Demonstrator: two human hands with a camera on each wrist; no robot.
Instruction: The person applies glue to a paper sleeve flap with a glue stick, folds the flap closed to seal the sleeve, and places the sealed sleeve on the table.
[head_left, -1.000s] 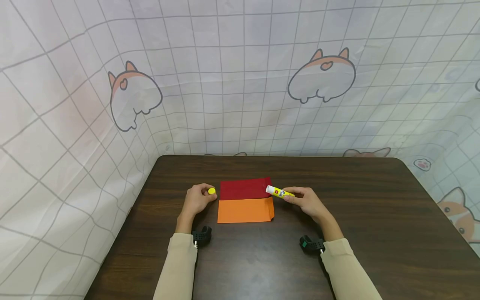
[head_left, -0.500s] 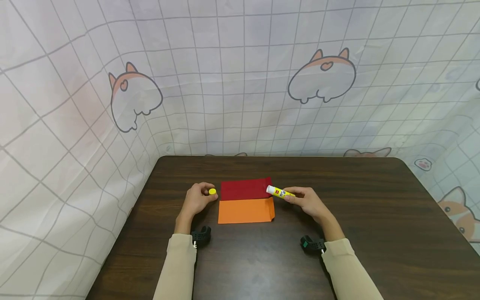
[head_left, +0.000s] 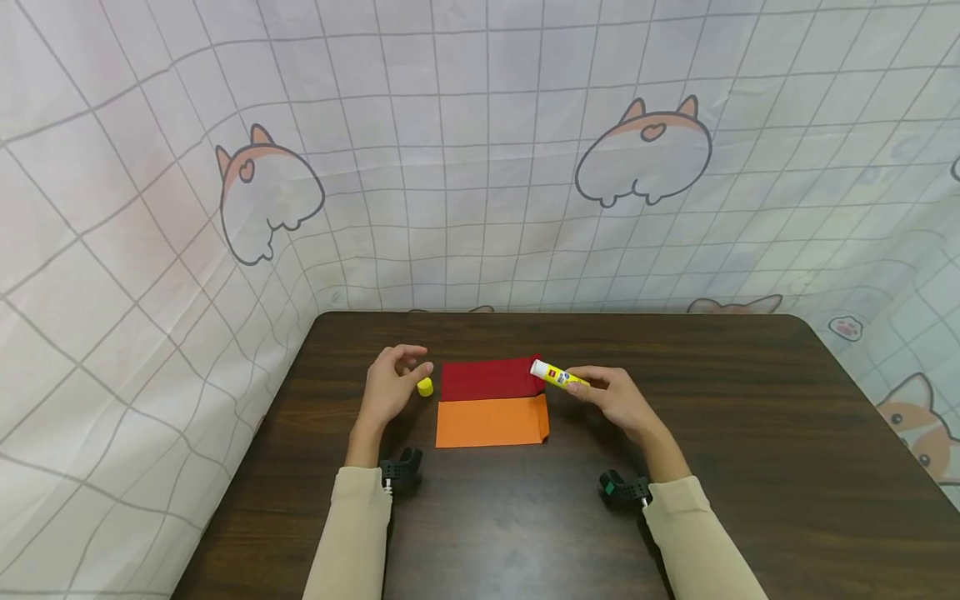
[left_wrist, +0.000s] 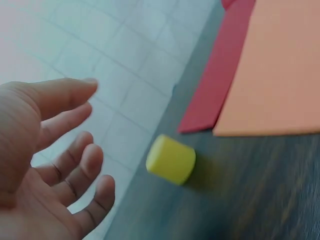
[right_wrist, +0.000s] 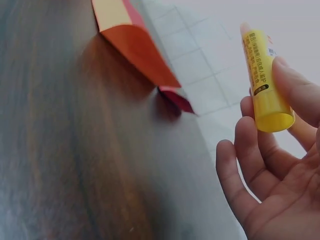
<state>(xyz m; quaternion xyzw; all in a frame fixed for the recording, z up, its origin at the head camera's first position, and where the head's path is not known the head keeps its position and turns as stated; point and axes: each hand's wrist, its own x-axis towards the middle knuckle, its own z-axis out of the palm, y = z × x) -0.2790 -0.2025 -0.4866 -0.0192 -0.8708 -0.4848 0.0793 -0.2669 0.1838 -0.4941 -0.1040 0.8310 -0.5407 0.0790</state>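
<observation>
Left hand (head_left: 390,385): fingers (left_wrist: 92,161) loosely curved and parted, nothing gripped; at 9 o'clock of the yellow cap (head_left: 425,388), apart from it in the left wrist view.
Cap position: on the dark wood-grain table (head_left: 510,517), seemingly upright, just beside the 9 o'clock end of the red envelope (head_left: 483,380).
Right hand (head_left: 617,396): thumb (right_wrist: 295,87) and fingers closed round the barrel of the yellow glue stick (head_left: 558,376), lower fingers half bent.
Glue stick: uncapped, white end toward 10 o'clock, by the red flap (right_wrist: 177,99); raised off the table; contact with paper: cannot tell.
Envelopes: orange envelope (head_left: 487,423) at 6 o'clock of the red one, orange flap (right_wrist: 140,55) at its 3 o'clock end, lifted off the table; overlap of the two: cannot tell.
Step, as judged: readying to spread glue at the flap ends.
Left-hand use: best laid flat on the envelope body, clear of the glue line.
Stroke: lower the tip squarely; light, even passes out to the flap edge, barrel grip unchanged.
Risks: likely dragging or creasing of unheld paper, smears on the neighbouring envelope, knocking over the cap.
</observation>
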